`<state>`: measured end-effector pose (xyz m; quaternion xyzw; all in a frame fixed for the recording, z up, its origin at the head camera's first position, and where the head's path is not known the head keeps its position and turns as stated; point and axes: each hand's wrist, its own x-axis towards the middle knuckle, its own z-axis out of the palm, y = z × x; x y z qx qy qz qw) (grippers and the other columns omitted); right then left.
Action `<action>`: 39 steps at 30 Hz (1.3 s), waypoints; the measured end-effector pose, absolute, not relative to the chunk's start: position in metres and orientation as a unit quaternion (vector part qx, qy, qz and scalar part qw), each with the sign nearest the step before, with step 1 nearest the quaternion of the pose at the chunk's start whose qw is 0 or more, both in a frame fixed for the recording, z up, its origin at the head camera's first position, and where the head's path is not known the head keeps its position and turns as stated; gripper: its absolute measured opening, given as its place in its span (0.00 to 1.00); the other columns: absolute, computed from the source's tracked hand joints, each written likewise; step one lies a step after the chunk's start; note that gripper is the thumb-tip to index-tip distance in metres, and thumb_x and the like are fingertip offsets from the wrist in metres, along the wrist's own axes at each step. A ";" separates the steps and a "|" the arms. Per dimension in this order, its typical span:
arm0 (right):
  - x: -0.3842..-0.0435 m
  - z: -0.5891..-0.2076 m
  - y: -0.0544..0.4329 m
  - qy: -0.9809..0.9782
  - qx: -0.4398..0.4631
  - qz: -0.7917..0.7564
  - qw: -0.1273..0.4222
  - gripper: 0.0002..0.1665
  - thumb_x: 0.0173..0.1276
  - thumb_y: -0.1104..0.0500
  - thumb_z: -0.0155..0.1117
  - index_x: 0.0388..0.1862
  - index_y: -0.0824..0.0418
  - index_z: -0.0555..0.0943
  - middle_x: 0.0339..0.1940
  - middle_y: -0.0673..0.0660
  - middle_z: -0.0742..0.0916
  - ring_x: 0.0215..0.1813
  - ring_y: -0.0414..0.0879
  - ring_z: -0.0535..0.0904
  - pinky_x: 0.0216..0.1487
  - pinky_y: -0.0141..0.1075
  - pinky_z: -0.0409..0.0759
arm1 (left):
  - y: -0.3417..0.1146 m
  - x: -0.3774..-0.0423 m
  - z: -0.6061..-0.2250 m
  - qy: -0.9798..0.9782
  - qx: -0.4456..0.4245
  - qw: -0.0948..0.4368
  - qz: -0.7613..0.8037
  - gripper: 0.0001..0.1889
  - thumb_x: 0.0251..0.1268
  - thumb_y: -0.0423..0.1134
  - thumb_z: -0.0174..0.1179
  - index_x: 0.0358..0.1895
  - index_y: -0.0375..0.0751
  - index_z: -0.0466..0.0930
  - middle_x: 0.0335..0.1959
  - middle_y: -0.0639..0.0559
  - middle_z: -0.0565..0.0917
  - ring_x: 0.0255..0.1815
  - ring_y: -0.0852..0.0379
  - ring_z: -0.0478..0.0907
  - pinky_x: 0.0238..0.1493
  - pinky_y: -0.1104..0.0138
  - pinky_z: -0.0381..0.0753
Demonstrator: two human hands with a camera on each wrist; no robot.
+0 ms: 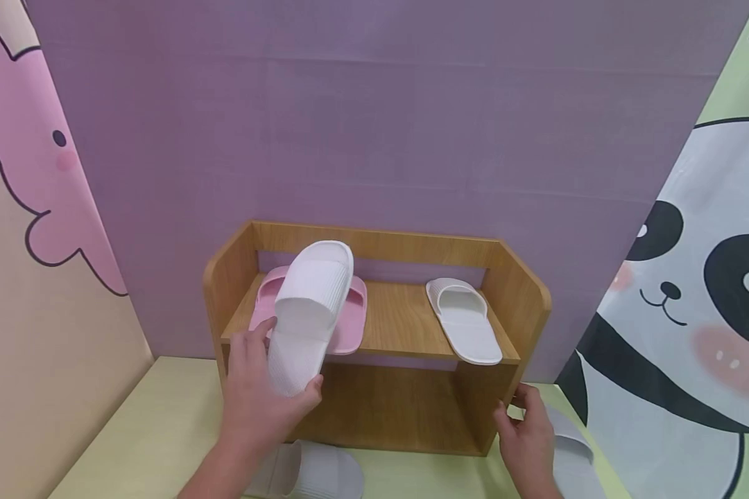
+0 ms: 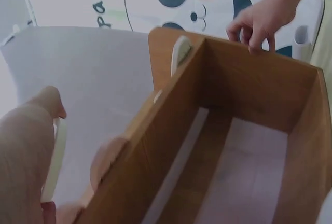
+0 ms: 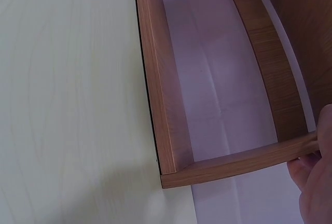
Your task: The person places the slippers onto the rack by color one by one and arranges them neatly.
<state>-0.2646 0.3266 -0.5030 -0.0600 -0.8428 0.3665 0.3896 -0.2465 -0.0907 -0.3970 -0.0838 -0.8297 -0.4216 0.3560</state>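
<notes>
In the head view, my left hand (image 1: 259,391) holds a white slipper (image 1: 312,298) by its sole, tilted with the toe up, in front of the small wooden shoe rack (image 1: 406,242). Behind it, partly covered, a pair of pink slippers (image 1: 352,319) lies on the upper shelf. Another white slipper (image 1: 474,333) sits at that shelf's right end. My right hand (image 1: 527,440) grips the front edge of the rack's right side panel; the right wrist view shows its fingers (image 3: 298,172) at the panel edge.
On the pale table (image 1: 156,416) a white slipper (image 1: 331,471) lies before the rack, partly behind my left forearm. Beside my right hand is one more white slipper (image 1: 577,457). A purple backdrop (image 1: 374,125) stands behind, with a panda print (image 1: 711,333) at right.
</notes>
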 end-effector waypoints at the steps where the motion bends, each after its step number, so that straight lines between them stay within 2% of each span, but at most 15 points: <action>1: -0.265 -0.503 0.327 -0.844 -0.060 0.364 0.389 0.21 0.71 0.73 0.69 0.60 0.65 0.78 0.52 0.64 0.89 0.52 0.53 0.85 0.40 0.14 0.74 | -0.087 -0.246 -0.394 -0.833 -0.086 0.349 -0.420 0.56 0.40 0.51 0.86 0.78 0.44 0.68 0.56 0.46 0.72 0.53 0.50 0.75 0.47 0.51 0.85; 3: -0.265 -0.503 0.327 -0.845 -0.058 0.362 0.389 0.21 0.71 0.73 0.69 0.60 0.65 0.77 0.53 0.65 0.89 0.52 0.58 0.85 0.40 0.13 0.73 | -0.078 -0.246 -0.389 -0.840 -0.089 0.335 -0.417 0.56 0.40 0.53 0.85 0.78 0.44 0.68 0.57 0.47 0.71 0.52 0.49 0.76 0.47 0.52 0.85; 7: -0.266 -0.503 0.327 -0.843 -0.055 0.360 0.396 0.21 0.70 0.73 0.70 0.60 0.66 0.78 0.52 0.64 0.89 0.51 0.56 0.85 0.40 0.12 0.72 | -0.062 -0.248 -0.380 -0.853 -0.091 0.312 -0.408 0.57 0.41 0.57 0.85 0.79 0.45 0.68 0.57 0.47 0.71 0.51 0.49 0.76 0.46 0.53 0.85; 10: -0.266 -0.502 0.327 -0.841 -0.053 0.359 0.402 0.21 0.69 0.73 0.70 0.59 0.66 0.78 0.50 0.63 0.90 0.49 0.54 0.85 0.40 0.11 0.72 | -0.052 -0.251 -0.376 -0.857 -0.094 0.312 -0.399 0.58 0.41 0.58 0.84 0.80 0.45 0.68 0.57 0.46 0.72 0.51 0.49 0.76 0.45 0.54 0.85; 14: -0.265 -0.501 0.326 -0.841 -0.048 0.359 0.402 0.20 0.69 0.73 0.70 0.58 0.66 0.78 0.50 0.64 0.89 0.49 0.56 0.85 0.40 0.11 0.72 | -0.041 -0.256 -0.372 -0.858 -0.100 0.320 -0.390 0.58 0.41 0.59 0.85 0.81 0.45 0.69 0.55 0.45 0.73 0.51 0.49 0.75 0.42 0.54 0.85; 18: -0.265 -0.501 0.326 -0.845 -0.049 0.358 0.395 0.20 0.70 0.73 0.69 0.59 0.66 0.77 0.51 0.65 0.89 0.50 0.60 0.86 0.39 0.12 0.72 | -0.031 -0.260 -0.367 -0.860 -0.103 0.325 -0.380 0.57 0.41 0.60 0.84 0.78 0.42 0.71 0.55 0.43 0.73 0.52 0.47 0.74 0.43 0.53 0.86; 23: -0.264 -0.501 0.327 -0.847 -0.053 0.355 0.392 0.20 0.71 0.73 0.70 0.59 0.66 0.77 0.51 0.65 0.89 0.51 0.59 0.86 0.38 0.16 0.75 | -0.017 -0.263 -0.357 -0.857 -0.106 0.335 -0.378 0.54 0.42 0.60 0.83 0.75 0.39 0.73 0.54 0.41 0.74 0.52 0.44 0.75 0.44 0.52 0.86; 29: -0.264 -0.502 0.328 -0.847 -0.049 0.356 0.391 0.20 0.71 0.73 0.70 0.59 0.66 0.77 0.52 0.65 0.89 0.51 0.58 0.85 0.39 0.14 0.73 | 0.000 -0.266 -0.348 -0.863 -0.107 0.335 -0.363 0.52 0.43 0.60 0.82 0.73 0.38 0.74 0.52 0.42 0.73 0.54 0.44 0.73 0.48 0.52 0.83; 39: -0.264 -0.501 0.328 -0.852 -0.053 0.351 0.385 0.21 0.71 0.73 0.69 0.59 0.65 0.77 0.52 0.64 0.88 0.52 0.58 0.86 0.39 0.19 0.78 | 0.028 -0.274 -0.337 -0.879 -0.099 0.314 -0.346 0.50 0.46 0.63 0.80 0.68 0.35 0.74 0.51 0.39 0.74 0.52 0.41 0.75 0.42 0.53 0.85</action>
